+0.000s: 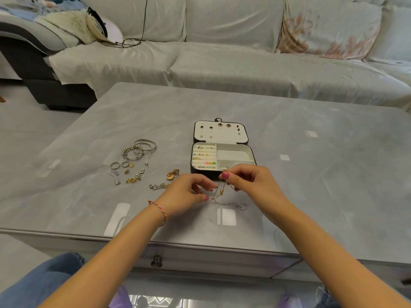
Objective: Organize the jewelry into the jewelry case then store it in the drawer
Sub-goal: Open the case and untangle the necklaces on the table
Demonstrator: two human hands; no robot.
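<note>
An open black jewelry case (pixel 235 155) with a white lining lies on the grey table (pixel 311 174); its lid holds stud earrings and its left slots hold rings. Just in front of it, my right hand (pixel 249 185) pinches the upper end of a thin gold chain (pixel 219 192), and my left hand (pixel 189 192) pinches its lower end. A silver chain (pixel 235 205) lies on the table under my hands. Bangles (pixel 140 148), rings and earrings (pixel 127 172), a gold heart pendant necklace (pixel 172 175) and a silver bracelet (pixel 159 186) lie to the left.
A drawer knob (pixel 156 261) sticks out of the table's front below my arms. A grey sofa (pixel 222 63) with a floral cushion (pixel 322 30) stands behind the table. Clothes, a cap and a cable lie on the sofa's left end.
</note>
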